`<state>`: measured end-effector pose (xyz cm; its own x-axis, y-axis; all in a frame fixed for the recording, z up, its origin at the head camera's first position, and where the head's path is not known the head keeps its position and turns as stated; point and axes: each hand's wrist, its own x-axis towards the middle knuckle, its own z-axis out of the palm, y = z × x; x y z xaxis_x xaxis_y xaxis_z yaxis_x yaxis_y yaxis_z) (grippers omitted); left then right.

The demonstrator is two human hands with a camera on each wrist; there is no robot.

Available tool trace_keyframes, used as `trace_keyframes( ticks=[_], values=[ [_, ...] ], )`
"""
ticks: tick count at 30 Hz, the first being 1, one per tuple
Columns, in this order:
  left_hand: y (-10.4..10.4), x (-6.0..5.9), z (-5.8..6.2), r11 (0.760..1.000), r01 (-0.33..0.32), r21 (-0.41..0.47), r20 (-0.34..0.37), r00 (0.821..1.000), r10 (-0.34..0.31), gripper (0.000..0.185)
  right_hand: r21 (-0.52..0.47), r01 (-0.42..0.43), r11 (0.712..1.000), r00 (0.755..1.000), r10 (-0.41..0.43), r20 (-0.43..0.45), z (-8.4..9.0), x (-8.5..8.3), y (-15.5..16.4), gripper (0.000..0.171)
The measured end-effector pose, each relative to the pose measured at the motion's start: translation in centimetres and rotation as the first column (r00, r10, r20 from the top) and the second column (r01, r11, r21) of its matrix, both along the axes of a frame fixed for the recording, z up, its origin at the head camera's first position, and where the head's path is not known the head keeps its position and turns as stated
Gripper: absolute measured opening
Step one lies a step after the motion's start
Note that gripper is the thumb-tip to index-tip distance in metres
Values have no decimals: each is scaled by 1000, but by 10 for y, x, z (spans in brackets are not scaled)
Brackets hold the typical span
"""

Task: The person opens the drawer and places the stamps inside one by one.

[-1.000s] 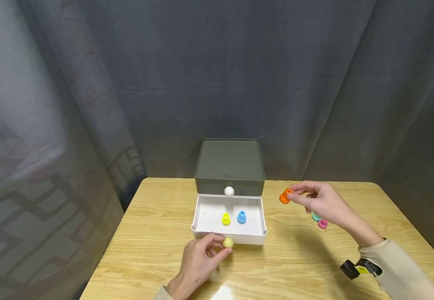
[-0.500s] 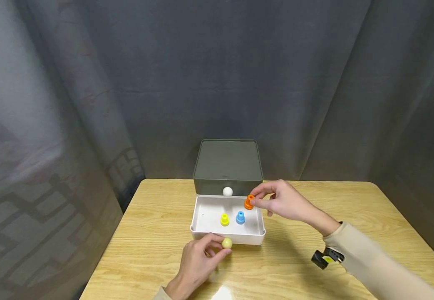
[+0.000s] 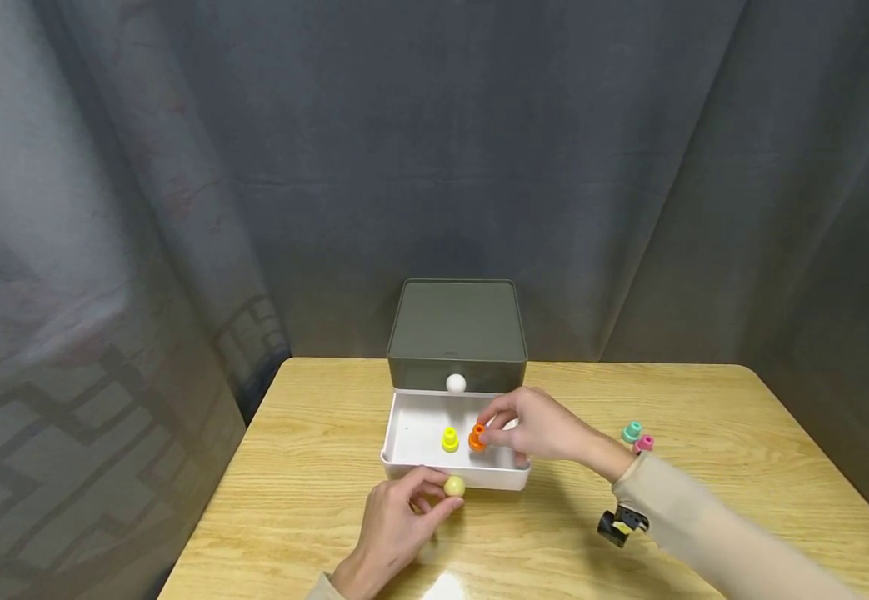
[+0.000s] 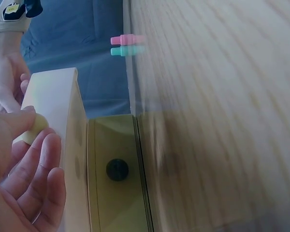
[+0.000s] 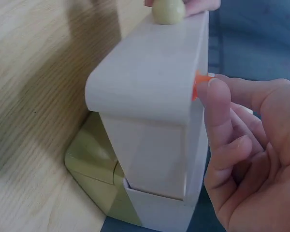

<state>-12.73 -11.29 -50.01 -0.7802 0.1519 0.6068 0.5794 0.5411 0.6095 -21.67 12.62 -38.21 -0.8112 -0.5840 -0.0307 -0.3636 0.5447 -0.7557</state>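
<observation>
Orange and small, a stepped peg (image 3: 476,439) is pinched between the thumb and finger of a person's right hand (image 3: 539,427), inside a pulled-out white drawer (image 3: 494,478). That hand is nearly closed at the fingertips; whether the peg's base touches the drawer floor cannot be told. A yellow peg (image 3: 450,440) stands upright just to the left, apart from it. The left hand (image 3: 397,521) pinches the pale yellow knob (image 3: 454,487) on the drawer's front. Behind, a dark grey cabinet (image 3: 458,321) sits on a wood-grain desk (image 3: 292,483). Off to the right on the desk, a teal peg (image 3: 631,432) and a pink peg (image 3: 644,443) stand side by side, the right sleeve (image 3: 692,517) partly covering the pink one.

Letting go before the base is flat could tip the orange peg over. A sideways drift of the fingers could topple the yellow peg. The right hand hides part of the drawer, so something unseen there could be bumped. A tug or push on the knob could jolt the drawer around the fingers.
</observation>
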Motion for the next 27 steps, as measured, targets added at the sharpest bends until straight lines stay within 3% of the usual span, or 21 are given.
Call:
trace_keyframes(
  ticks=[12, 22, 27],
  values=[
    [0, 0, -1, 1000, -2, -7, 6, 1000, 2, 30, 148, 18, 989, 991, 2, -135, -20, -3, -13, 8],
    [0, 1, 0, 1000, -6, 2, 25, 1000, 6, 30, 139, 21, 990, 992, -3, -129, -22, -5, -13, 9],
    [0, 1, 0, 1000, -3, 2, 33, 999, 3, 29, 66, 17, 998, 998, -13, -58, -23, -3, -10, 18]
  ],
)
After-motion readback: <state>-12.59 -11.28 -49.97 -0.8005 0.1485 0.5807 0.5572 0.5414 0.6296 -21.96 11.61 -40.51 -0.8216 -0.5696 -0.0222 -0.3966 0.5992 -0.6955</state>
